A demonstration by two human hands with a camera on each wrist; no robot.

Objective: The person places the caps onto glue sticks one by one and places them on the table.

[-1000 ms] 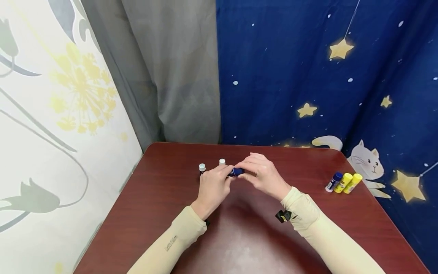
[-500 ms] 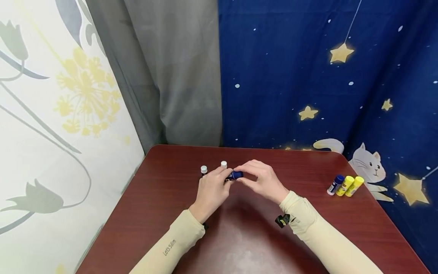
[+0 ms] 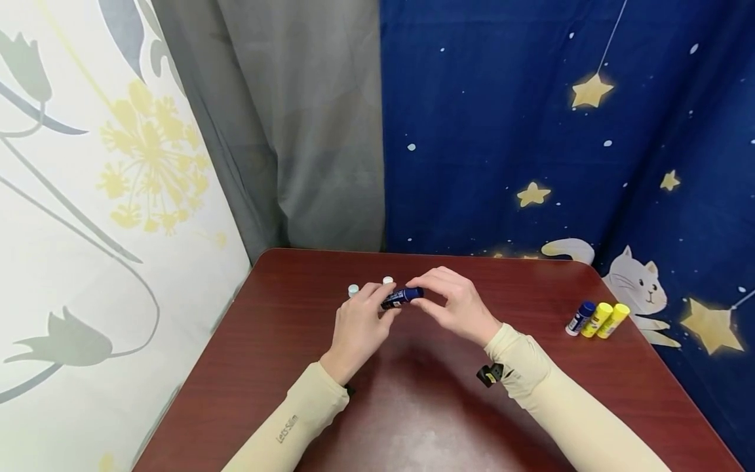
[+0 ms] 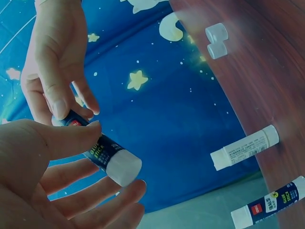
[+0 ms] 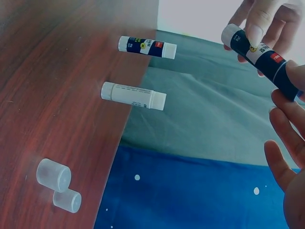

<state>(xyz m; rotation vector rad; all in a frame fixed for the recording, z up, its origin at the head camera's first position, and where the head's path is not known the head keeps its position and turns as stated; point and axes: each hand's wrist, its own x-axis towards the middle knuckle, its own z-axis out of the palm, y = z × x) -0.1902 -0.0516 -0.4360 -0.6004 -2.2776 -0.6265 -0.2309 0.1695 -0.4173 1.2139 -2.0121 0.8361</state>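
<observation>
Both hands hold a dark blue glue stick [image 3: 396, 298] above the table. My left hand [image 3: 356, 331] pinches its labelled body, thumb across it, near the white base that shows in the left wrist view. At the other end, the right hand [image 3: 457, 305] pinches the blue cap [image 5: 287, 85] between thumb and fingers. Behind the left hand stand two more glue sticks, mostly covered in the head view: a blue-labelled one [image 5: 147, 46] and a white-labelled one [image 5: 133, 95], each with a white top.
Two small translucent caps [image 5: 53, 175] sit side by side on the dark red table [image 3: 295, 367], hidden behind the right hand in the head view. Toward the right edge stand a blue glue stick [image 3: 580, 318] and two yellow ones [image 3: 597, 320]. Curtains hang behind.
The left hand has shifted slightly left and the fingers of the two hands are further apart, so more of the glue stick's body shows. Both hands keep hold of it.
</observation>
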